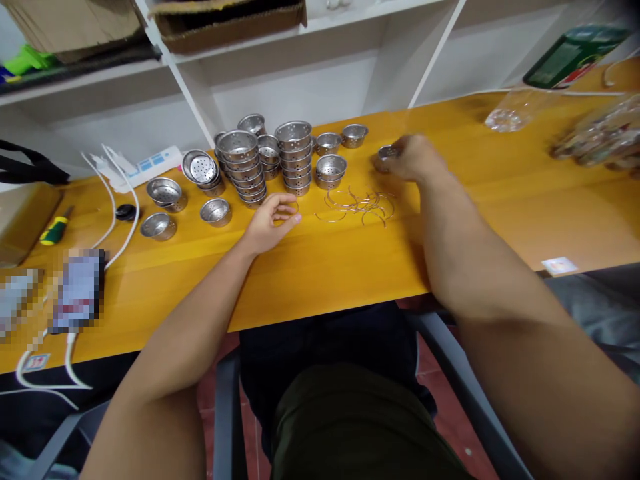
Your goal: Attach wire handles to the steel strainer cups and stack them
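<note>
At the right of the cups, my right hand (pixel 420 158) has its fingers on the near side of a small perforated metal cup (pixel 385 155) that sits on the table; the fingertips are partly hidden and blurred. My left hand (pixel 273 220) rests low over the table in front of the stacked cups, fingers loosely curled and thumb apart. A thin curved line shows by its fingertips, too fine to make out. Between the hands lies a loose pile of thin curved wires (pixel 357 207). Nearest my left hand stand a tall stack of perforated cups (pixel 245 167) and a second stack (pixel 294 160).
More perforated cups (pixel 216 212) stand singly or in short stacks to the left and behind. At the left lie a phone (pixel 77 293), white cables, a power strip (pixel 150 170) and a screwdriver (pixel 55 230). At the right are a plastic bottle (pixel 510 110) and a clear bag (pixel 605 137). White shelving (pixel 300 80) borders the back.
</note>
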### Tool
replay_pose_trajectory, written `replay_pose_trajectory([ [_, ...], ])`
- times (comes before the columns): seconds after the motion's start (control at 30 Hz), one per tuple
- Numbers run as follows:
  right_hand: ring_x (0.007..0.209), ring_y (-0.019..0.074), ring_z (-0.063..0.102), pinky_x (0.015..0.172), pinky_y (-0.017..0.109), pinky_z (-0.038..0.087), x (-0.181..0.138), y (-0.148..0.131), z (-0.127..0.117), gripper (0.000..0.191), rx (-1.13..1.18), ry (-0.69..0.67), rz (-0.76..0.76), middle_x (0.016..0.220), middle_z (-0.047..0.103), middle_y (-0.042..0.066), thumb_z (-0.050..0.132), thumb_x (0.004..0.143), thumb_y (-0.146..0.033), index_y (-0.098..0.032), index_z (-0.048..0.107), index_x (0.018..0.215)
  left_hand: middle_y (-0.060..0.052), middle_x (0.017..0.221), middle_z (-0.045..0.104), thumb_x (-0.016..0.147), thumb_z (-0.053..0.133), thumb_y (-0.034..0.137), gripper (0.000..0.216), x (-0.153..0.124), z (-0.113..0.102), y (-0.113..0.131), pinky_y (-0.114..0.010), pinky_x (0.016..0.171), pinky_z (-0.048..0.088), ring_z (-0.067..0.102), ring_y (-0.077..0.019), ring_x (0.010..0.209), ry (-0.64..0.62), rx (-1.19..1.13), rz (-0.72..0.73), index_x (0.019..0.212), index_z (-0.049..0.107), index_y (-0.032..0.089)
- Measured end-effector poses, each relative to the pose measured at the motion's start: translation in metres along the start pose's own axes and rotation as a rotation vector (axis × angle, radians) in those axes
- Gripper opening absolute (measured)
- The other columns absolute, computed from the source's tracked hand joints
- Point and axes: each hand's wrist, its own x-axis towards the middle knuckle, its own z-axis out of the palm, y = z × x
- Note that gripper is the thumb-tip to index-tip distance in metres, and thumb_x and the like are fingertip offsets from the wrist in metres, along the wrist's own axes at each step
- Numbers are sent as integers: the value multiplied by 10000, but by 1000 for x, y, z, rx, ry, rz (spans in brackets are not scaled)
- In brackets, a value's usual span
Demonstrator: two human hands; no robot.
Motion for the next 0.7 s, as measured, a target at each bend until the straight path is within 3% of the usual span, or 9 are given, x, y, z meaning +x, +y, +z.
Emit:
replay_pose_trajectory([
  [0.07, 768, 254, 560, 880, 486, 584, 8, 23, 3, 664, -59, -125, 11, 652, 528, 22, 984, 1006, -822, -310, 666, 727, -142, 1523, 821, 961, 1043, 406, 510, 0, 0, 1, -373, 1102, 750, 859, -209, 1231, -2, 2, -2, 1386, 811, 243],
  [0.13, 687, 225, 501, 838, 485, 576, 11, 30, 5, 689, -71, -139, -42, 565, 424, -24, 995, 980, -812, -318, 638, 659, -140, 1520, 822, 960, 1043, 409, 506, 0, 0, 1, -372, 1100, 751, 860, -207, 1226, -1, 3, 0, 1379, 814, 242],
  [0.23, 786, 280, 623, 915, 537, 618, 7, 11, -6, 602, 15, -35, -135, 652, 548, 23, 944, 1037, -797, -303, 708, 789, -142, 1539, 812, 963, 1040, 427, 510, 0, 0, 2, -364, 1097, 751, 863, -203, 1228, 3, 6, 5, 1381, 816, 241],
  [0.33, 980, 355, 724, 1023, 608, 652, -15, -36, -28, 566, 215, 101, -276, 927, 756, 129, 898, 1067, -838, -300, 737, 993, -140, 1537, 812, 965, 1055, 477, 549, -2, 2, 5, -368, 1097, 755, 865, -216, 1252, -4, 6, 11, 1401, 810, 252],
  [0.4, 983, 349, 719, 972, 612, 673, -38, -74, -39, 627, 329, 70, -378, 1071, 799, 152, 928, 1004, -894, -304, 719, 1031, -143, 1524, 821, 989, 1051, 561, 608, -4, 4, 7, -377, 1111, 760, 867, -234, 1293, -29, -22, 5, 1446, 789, 258],
  [0.47, 925, 305, 698, 859, 545, 648, -66, -107, -41, 694, 415, -94, -483, 1076, 770, 121, 960, 947, -917, -283, 688, 1018, -159, 1575, 812, 1013, 1026, 681, 698, -5, 6, 10, -386, 1130, 767, 876, -244, 1321, -60, -79, -8, 1506, 756, 266],
  [0.6, 869, 242, 639, 807, 416, 561, -114, -153, -18, 595, 484, -531, -645, 905, 658, 17, 985, 991, -768, -275, 653, 958, -173, 1768, 731, 1016, 916, 918, 898, -4, 7, 15, -448, 1127, 799, 908, -286, 1342, -95, -203, -33, 1647, 674, 326],
  [0.7, 803, 194, 591, 743, 361, 487, -131, -169, 5, 480, 550, -684, -780, 881, 645, -17, 1014, 987, -548, -271, 623, 956, -152, 1612, 835, 972, 937, 953, 929, -1, 4, 17, -494, 1193, 779, 889, -334, 1406, -77, -136, -9, 1609, 738, 307],
])
